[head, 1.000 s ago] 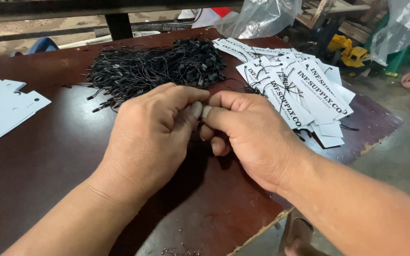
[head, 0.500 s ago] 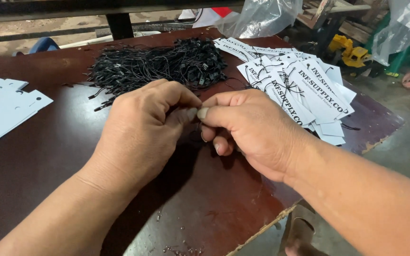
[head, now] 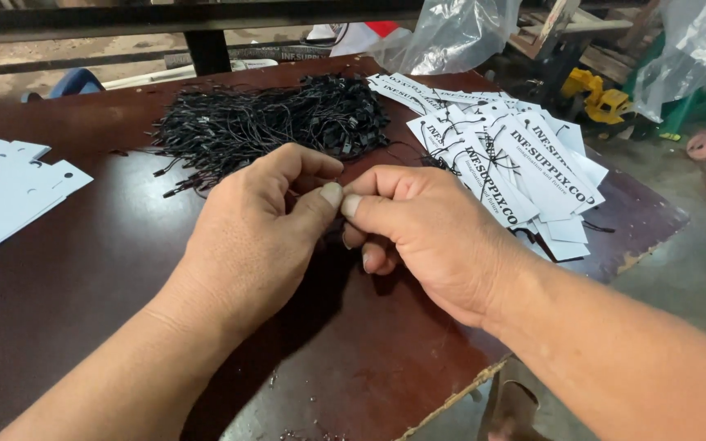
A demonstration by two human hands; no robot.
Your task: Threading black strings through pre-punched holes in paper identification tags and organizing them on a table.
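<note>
Head view, left hand [head: 247, 237] and right hand [head: 426, 237] curled, thumbs pressed together, what they pinch hidden, above dark table [head: 83, 269]

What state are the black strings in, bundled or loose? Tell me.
Loose: the black strings lie in a tangled heap on the brown table, with no tie visible.

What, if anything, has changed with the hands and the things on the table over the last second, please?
Very little. The left hand and right hand stay pressed together thumb to thumb, shifting only slightly; what they pinch is hidden. The black string pile, the strung tags and the blank tags lie as before on the table.
</note>
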